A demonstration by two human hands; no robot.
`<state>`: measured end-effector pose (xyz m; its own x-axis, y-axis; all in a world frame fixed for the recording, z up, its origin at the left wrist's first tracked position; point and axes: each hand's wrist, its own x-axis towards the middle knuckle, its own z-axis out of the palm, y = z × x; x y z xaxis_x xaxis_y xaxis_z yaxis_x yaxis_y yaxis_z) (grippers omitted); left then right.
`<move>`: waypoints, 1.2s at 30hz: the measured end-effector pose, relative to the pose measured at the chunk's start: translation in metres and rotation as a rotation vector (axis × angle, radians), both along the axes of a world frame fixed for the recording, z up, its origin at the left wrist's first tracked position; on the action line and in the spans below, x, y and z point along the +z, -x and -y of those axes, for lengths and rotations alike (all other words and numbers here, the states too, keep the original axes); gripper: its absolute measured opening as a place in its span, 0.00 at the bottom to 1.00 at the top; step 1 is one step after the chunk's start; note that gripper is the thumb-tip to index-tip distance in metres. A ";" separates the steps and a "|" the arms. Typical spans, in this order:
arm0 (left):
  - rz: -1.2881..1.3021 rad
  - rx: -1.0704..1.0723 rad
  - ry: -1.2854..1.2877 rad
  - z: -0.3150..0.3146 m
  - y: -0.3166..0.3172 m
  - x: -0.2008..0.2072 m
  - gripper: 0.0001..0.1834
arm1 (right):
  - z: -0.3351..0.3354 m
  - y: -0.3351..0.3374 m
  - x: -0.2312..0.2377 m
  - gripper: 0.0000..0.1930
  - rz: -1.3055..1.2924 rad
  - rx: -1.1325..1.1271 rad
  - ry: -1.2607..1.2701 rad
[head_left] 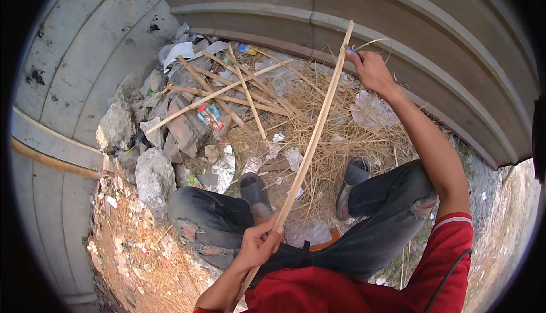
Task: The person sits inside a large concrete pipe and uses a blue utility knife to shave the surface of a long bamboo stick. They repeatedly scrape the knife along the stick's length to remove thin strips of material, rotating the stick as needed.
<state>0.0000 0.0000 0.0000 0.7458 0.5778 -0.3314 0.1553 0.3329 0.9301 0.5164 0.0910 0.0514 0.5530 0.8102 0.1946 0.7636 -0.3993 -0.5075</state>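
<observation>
A long pale bamboo strip [318, 122] slants up and away from my lap toward the metal wall. Low on it, my left hand [259, 247] is closed around the strip, fingers and thumb wrapped over it. Near its far end, my right hand [372, 73] is closed on a small blue knife [354, 50], mostly hidden by the fingers and set against the strip's edge. From that spot a thin bamboo shaving [375, 42] curls off to the right. The blade itself cannot be made out.
Several bamboo strips [219, 101] lie crossed on the ground at the far left. Beside them are broken concrete chunks [155, 176]. Straw shavings and a crumpled plastic bag [372, 110] lie ahead of my feet. A corrugated metal wall [256, 14] closes the far side.
</observation>
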 end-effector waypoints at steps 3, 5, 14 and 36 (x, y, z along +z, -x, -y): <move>-0.061 -0.066 -0.075 0.000 0.041 0.001 0.25 | 0.025 -0.068 -0.020 0.35 -0.024 -0.263 -0.090; -0.012 -0.040 -0.045 0.016 0.044 -0.002 0.25 | 0.046 -0.062 -0.021 0.36 0.003 -0.253 -0.062; 0.201 0.104 0.110 -0.023 -0.017 0.002 0.26 | 0.032 0.029 0.017 0.27 -0.658 0.105 -0.163; 0.265 0.044 0.231 -0.033 -0.070 0.027 0.29 | 0.044 0.141 0.049 0.27 -0.506 0.478 -0.051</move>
<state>0.0702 0.0332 0.0273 0.7992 0.5440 -0.2557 -0.1005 0.5402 0.8355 0.3758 0.0471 0.1004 0.1707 0.9840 0.0517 0.5146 -0.0443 -0.8563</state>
